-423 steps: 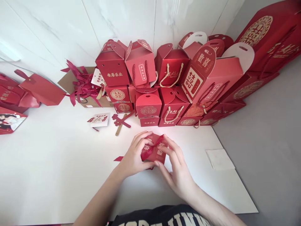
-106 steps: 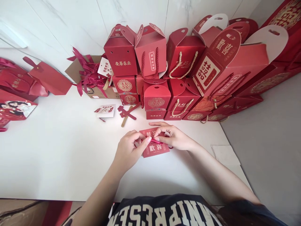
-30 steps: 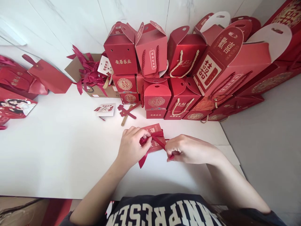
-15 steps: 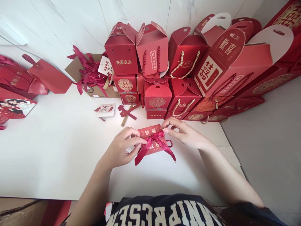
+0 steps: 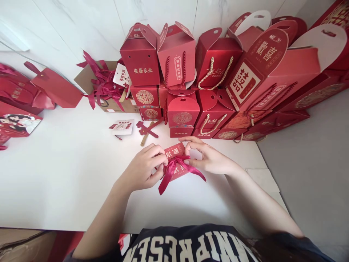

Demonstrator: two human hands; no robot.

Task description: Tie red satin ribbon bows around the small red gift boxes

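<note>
A small red gift box (image 5: 174, 149) with pale Chinese lettering sits on the white table in front of me. Across its top is a dark pink satin ribbon (image 5: 170, 175) tied in a bow, its two tails hanging toward me. My left hand (image 5: 149, 166) is closed at the bow's left side, thumb and fingers pinching the ribbon there. On the opposite side, my right hand (image 5: 208, 157) pinches the right loop between thumb and index finger, while its other fingers reach past the box's back corner. The fingers partly cover both sides of the box.
Behind the hands stand stacked red boxes (image 5: 183, 112) with rope handles. Wooden sticks with red flower ends (image 5: 147, 133) and a printed card (image 5: 121, 127) lie to the left. An open cardboard box (image 5: 120, 105) holds ribbons. Red bags (image 5: 57, 87) stand far left.
My right hand has moved down and left onto the bow's right loop. The fingers of my left hand have curled in more, and the box has turned slightly.
</note>
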